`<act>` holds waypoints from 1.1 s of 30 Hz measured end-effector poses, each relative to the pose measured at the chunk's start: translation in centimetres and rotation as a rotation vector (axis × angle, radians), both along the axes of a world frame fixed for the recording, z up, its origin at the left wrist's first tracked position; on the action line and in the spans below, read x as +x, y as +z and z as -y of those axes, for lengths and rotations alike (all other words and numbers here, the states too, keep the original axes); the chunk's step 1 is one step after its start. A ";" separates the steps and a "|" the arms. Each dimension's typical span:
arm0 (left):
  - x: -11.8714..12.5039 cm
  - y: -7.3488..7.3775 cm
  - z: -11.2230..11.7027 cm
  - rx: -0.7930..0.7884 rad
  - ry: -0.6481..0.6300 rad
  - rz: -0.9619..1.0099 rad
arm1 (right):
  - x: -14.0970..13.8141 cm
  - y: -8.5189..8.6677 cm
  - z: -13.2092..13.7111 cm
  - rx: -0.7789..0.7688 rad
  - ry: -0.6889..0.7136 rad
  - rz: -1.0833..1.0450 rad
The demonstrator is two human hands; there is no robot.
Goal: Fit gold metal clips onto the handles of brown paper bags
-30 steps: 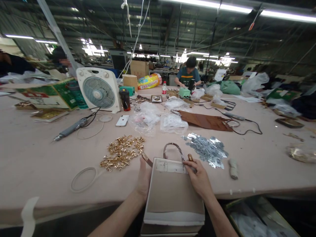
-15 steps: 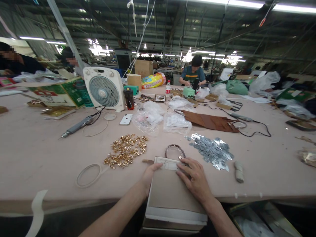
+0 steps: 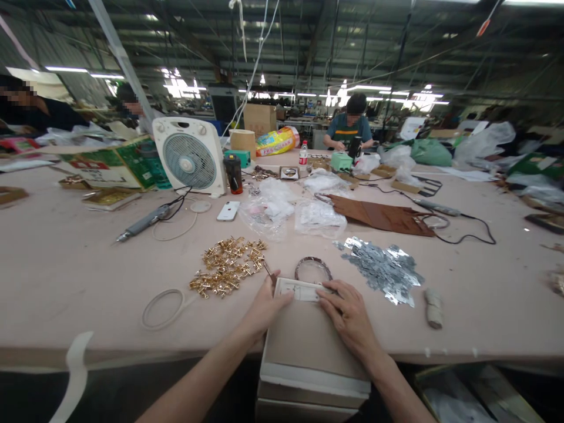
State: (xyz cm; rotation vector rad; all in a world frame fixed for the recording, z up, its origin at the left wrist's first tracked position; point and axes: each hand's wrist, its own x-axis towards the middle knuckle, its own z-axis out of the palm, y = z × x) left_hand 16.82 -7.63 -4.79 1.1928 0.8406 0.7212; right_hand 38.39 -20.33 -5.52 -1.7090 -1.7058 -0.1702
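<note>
Dark roof (image 3: 291, 38) is spanning overhead. Strip lights (image 3: 66, 69) are glowing below. Windows (image 3: 181, 88) are shining at back. Ribbed wall (image 3: 57, 44) is rising at left. Pinkish table (image 3: 97, 288) is stretching wide.

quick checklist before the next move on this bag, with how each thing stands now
1. Left hand at the bag's left edge, thumb on top: ok
2. Right hand on the bag's upper right: ok
3. Handle loop beyond the far edge: ok
4. White strip fully visible: not ok, fingers partly cover it
5. Gold pieces apart from silver plates: ok
6. Bag's underside: cannot tell, hidden
</note>
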 end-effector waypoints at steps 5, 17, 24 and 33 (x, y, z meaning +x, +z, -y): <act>-0.1 0.5 0.9 0.872 0.159 -0.327 | 0.1 -0.4 -0.4 0.036 0.003 -0.032; 0.6 0.8 2.0 1.437 -0.181 -0.329 | -0.7 0.0 0.8 0.063 0.108 0.140; 0.6 0.9 2.0 1.435 -0.228 -0.371 | -1.2 0.5 0.5 0.066 0.113 0.141; 0.5 1.4 2.0 1.480 -0.246 -0.351 | -1.1 0.3 0.8 0.094 0.130 0.031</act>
